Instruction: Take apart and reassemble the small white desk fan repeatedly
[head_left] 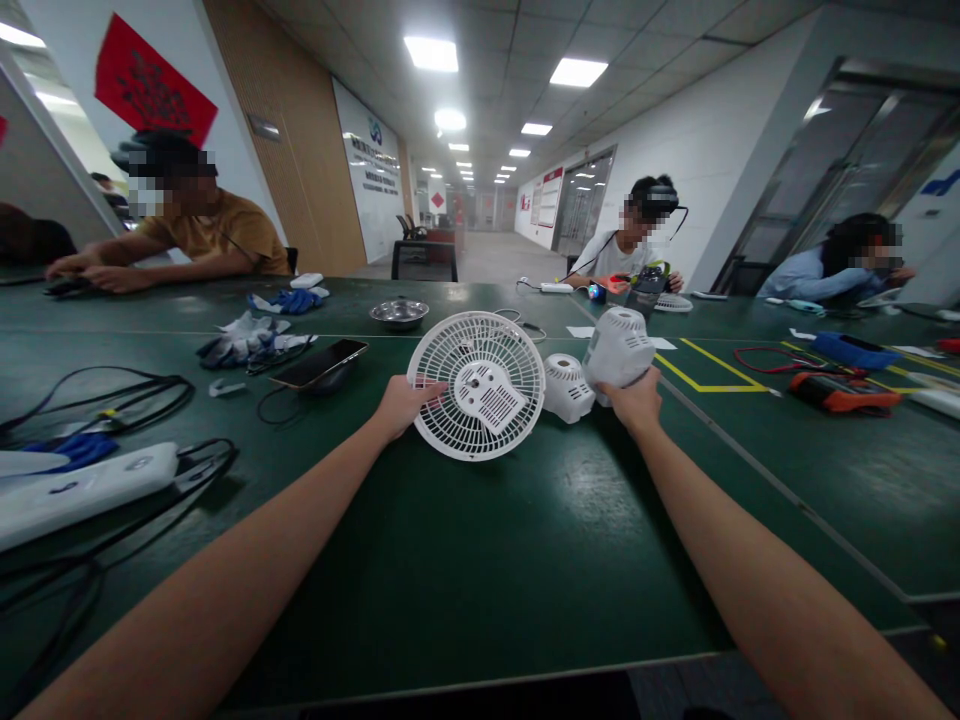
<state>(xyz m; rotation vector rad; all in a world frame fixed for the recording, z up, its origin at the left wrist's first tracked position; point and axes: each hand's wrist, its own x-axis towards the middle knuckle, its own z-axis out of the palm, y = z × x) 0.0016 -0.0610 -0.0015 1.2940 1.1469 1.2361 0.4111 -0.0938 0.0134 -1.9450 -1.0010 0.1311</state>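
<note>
A round white fan grille (431, 420) with a slotted centre plate is held up by its left rim in my left hand (409, 402). That hand is closed, fingers reaching over the ribs. My right hand (636, 402) is wrapped round a white plastic fan motor housing (621, 345) with vent slots, held above the table at the right. Between the grille and that housing, a second white vented housing (568, 388) stands on the green table (480, 590). The fingertips of my right hand are partly hidden behind the piece it holds.
A metal bowl (400, 314) lies behind the grille. At left are a phone (321, 364), gloves (244, 340), black cables and a white power strip (90, 490). An orange multimeter (844, 393) lies at right. Several people sit across the table.
</note>
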